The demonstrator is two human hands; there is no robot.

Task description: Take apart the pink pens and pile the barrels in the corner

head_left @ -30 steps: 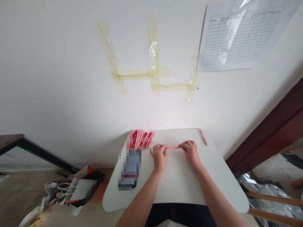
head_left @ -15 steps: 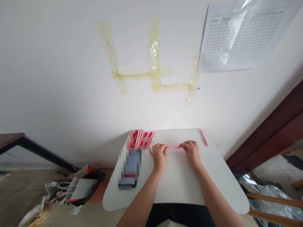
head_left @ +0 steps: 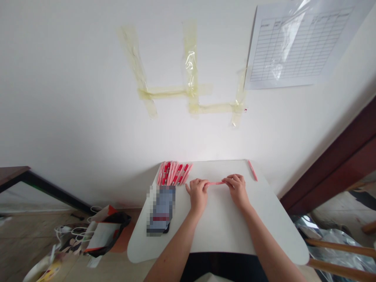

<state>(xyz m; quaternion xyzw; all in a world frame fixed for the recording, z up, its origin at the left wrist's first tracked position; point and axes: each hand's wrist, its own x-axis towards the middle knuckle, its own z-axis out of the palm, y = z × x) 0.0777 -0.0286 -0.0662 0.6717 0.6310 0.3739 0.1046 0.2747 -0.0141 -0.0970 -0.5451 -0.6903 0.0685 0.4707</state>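
Observation:
Between my two hands a pink pen point(head_left: 216, 183) lies nearly level, just above or on the white table point(head_left: 223, 227); which of the two I cannot tell. My left hand point(head_left: 199, 195) pinches its left end, and my right hand point(head_left: 237, 190) pinches the right end. Fingers cover both tips. Beyond my left hand, a row of several pink and red pens point(head_left: 174, 173) lies at the table's back left. One more pink pen point(head_left: 252, 170) rests alone near the back right edge.
A blurred-out phone-like object point(head_left: 161, 211) lies on the table's left side. The white wall with yellowish tape point(head_left: 190, 70) and a printed sheet point(head_left: 290, 51) rises behind the table. Bags point(head_left: 108, 231) stand on the floor at left; wooden bars point(head_left: 337, 244) are at right.
The small gap between the two pink pen parts has closed, and they now form one continuous pen. Both hands keep their pinch and have barely shifted.

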